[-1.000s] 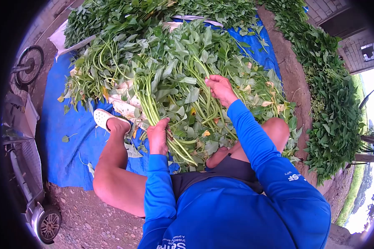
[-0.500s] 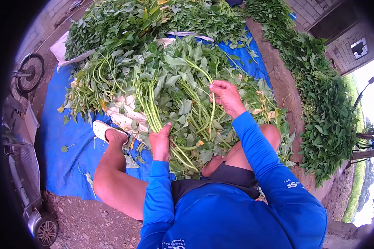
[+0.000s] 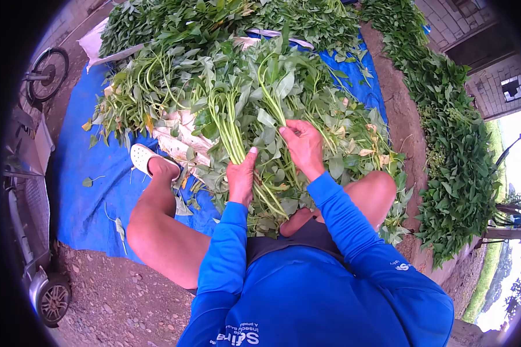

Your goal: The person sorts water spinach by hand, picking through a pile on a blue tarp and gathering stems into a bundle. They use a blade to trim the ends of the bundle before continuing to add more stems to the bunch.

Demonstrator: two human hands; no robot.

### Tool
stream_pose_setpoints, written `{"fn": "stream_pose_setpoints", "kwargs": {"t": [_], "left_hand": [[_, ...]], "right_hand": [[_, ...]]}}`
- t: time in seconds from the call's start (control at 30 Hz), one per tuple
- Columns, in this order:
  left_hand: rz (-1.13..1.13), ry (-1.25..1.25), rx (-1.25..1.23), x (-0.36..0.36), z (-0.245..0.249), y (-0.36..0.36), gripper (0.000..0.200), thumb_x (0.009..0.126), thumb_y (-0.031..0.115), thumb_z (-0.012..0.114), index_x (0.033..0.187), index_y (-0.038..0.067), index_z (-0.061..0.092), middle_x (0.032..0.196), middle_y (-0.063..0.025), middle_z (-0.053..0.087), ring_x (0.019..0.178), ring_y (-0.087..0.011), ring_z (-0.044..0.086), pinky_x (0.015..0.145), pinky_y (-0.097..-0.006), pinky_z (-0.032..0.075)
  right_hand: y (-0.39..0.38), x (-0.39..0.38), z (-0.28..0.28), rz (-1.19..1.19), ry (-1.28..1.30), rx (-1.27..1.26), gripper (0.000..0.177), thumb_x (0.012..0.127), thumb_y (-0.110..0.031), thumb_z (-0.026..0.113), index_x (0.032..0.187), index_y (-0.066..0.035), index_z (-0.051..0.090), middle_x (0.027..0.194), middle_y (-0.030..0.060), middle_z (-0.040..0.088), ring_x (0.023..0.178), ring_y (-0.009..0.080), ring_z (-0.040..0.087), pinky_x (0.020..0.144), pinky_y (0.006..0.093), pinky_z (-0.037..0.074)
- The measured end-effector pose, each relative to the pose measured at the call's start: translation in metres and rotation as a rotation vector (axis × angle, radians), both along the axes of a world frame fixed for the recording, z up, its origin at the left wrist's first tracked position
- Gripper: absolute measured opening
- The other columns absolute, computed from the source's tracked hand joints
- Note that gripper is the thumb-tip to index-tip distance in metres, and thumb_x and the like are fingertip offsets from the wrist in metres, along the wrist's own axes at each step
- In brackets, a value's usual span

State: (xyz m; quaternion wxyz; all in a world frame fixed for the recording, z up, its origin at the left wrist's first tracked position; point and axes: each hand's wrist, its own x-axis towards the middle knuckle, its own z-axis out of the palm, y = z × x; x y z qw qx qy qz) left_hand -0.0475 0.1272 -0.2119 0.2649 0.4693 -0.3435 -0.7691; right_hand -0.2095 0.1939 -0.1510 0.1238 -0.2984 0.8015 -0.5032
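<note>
The left hand point(image 3: 241, 179) is held low in front of the torso, its fingers curled into a closed grip and its thumb point(image 3: 252, 153) pointed upward. The right hand point(image 3: 304, 146) is raised slightly farther forward, well apart from the left, with thumb and index finger point(image 3: 294, 124) brought together in a pinch. Both arms are bent at the elbows and covered by blue sleeves point(image 3: 347, 214) down to the wrists point(image 3: 314, 172) (the hands themselves are left bare). The right forearm is angled inward across the front; the left is directed nearly straight ahead.
</note>
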Motion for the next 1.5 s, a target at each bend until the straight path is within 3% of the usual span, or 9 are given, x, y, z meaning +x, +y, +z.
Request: {"fn": "stream_pose_setpoints", "kwargs": {"t": [0.3, 0.47, 0.53, 0.63, 0.7, 0.9, 1.03, 1.1, 1.5], "left_hand": [[-0.194, 0.087, 0.422, 0.003, -0.110, 0.005, 0.071, 0.094, 0.066, 0.076, 0.126, 0.003, 0.068, 0.099, -0.0110, 0.072, 0.070, -0.0210, 0.067, 0.058, -0.0421, 0.057], [0.107, -0.003, 0.336, -0.002, -0.096, 0.022, 0.050, 0.093, 0.040, 0.087, 0.114, 0.000, 0.068, 0.093, -0.0082, 0.071, 0.071, -0.0191, 0.068, 0.062, -0.0367, 0.057], [0.113, -0.118, 0.325, 0.010, -0.110, 0.010, 0.036, 0.093, 0.028, 0.084, 0.107, -0.001, 0.068, 0.089, -0.0080, 0.070, 0.071, -0.0199, 0.068, 0.057, -0.0384, 0.056], [0.129, -0.180, 0.222, 0.021, -0.084, -0.005, 0.028, 0.093, 0.025, 0.081, 0.098, 0.002, 0.068, 0.076, -0.0084, 0.068, 0.058, -0.0191, 0.064, 0.047, -0.0362, 0.050], [0.107, -0.215, 0.159, 0.031, -0.062, -0.019, 0.026, 0.094, 0.026, 0.081, 0.093, 0.003, 0.068, 0.069, -0.0075, 0.064, 0.049, -0.0185, 0.059, 0.042, -0.0344, 0.046], [0.181, -0.162, 0.113, 0.024, -0.029, -0.034, 0.024, 0.095, 0.023, 0.080, 0.088, 0.002, 0.068, 0.065, -0.0082, 0.062, 0.046, -0.0190, 0.057, 0.042, -0.0347, 0.043], [0.179, -0.156, 0.145, 0.025, -0.029, -0.035, 0.025, 0.094, 0.023, 0.080, 0.088, 0.003, 0.067, 0.065, -0.0077, 0.062, 0.047, -0.0182, 0.057, 0.042, -0.0342, 0.043], [0.163, -0.135, 0.158, 0.024, -0.031, -0.034, 0.025, 0.094, 0.023, 0.081, 0.088, 0.003, 0.067, 0.065, -0.0075, 0.062, 0.047, -0.0180, 0.057, 0.042, -0.0341, 0.044], [0.112, -0.081, 0.122, 0.016, -0.010, -0.027, 0.026, 0.092, 0.022, 0.082, 0.087, 0.004, 0.065, 0.066, -0.0068, 0.062, 0.048, -0.0182, 0.058, 0.044, -0.0336, 0.046]], "right_hand": [[0.022, 0.069, -0.127, 0.092, -0.502, 0.400, 0.024, 0.098, -0.022, 0.080, 0.109, 0.000, 0.082, 0.094, 0.0072, 0.081, 0.082, 0.0141, 0.070, 0.080, 0.0333, 0.057], [0.025, 0.083, -0.136, 0.142, -0.644, 0.378, 0.022, 0.101, -0.017, 0.075, 0.111, 0.001, 0.081, 0.097, 0.0062, 0.079, 0.085, 0.0130, 0.067, 0.080, 0.0330, 0.056], [0.029, 0.081, -0.123, 0.376, -0.559, 0.374, 0.024, 0.099, -0.016, 0.075, 0.112, 0.003, 0.079, 0.095, 0.0080, 0.078, 0.087, 0.0139, 0.068, 0.083, 0.0339, 0.055], [0.024, 0.021, -0.114, 0.085, -0.434, 0.293, 0.030, 0.095, -0.020, 0.077, 0.117, 0.000, 0.078, 0.109, 0.0159, 0.079, 0.101, 0.0271, 0.074, 0.094, 0.0399, 0.056], [0.028, -0.032, -0.127, -0.193, 0.160, 0.369, 0.034, 0.092, -0.017, 0.076, 0.121, -0.001, 0.076, 0.116, 0.0219, 0.075, 0.110, 0.0391, 0.071, 0.099, 0.0468, 0.055], [0.019, -0.067, -0.119, 0.046, 0.178, 0.554, 0.040, 0.095, -0.018, 0.075, 0.129, 0.002, 0.073, 0.126, 0.0258, 0.073, 0.112, 0.0405, 0.072, 0.103, 0.0462, 0.055], [0.017, -0.086, -0.085, 0.048, -0.317, 0.270, 0.040, 0.099, -0.020, 0.076, 0.133, 0.001, 0.073, 0.120, 0.0150, 0.078, 0.109, 0.0253, 0.073, 0.099, 0.0369, 0.056], [0.021, -0.091, -0.031, -0.007, -0.439, 0.267, 0.034, 0.100, -0.020, 0.078, 0.128, -0.002, 0.075, 0.105, 0.0028, 0.077, 0.092, 0.0115, 0.066, 0.082, 0.0291, 0.054], [0.063, -0.081, 0.063, 0.177, -0.629, -0.088, 0.032, 0.100, -0.020, 0.079, 0.129, -0.008, 0.074, 0.105, -0.0043, 0.075, 0.085, 0.0061, 0.062, 0.072, 0.0237, 0.046]]}}
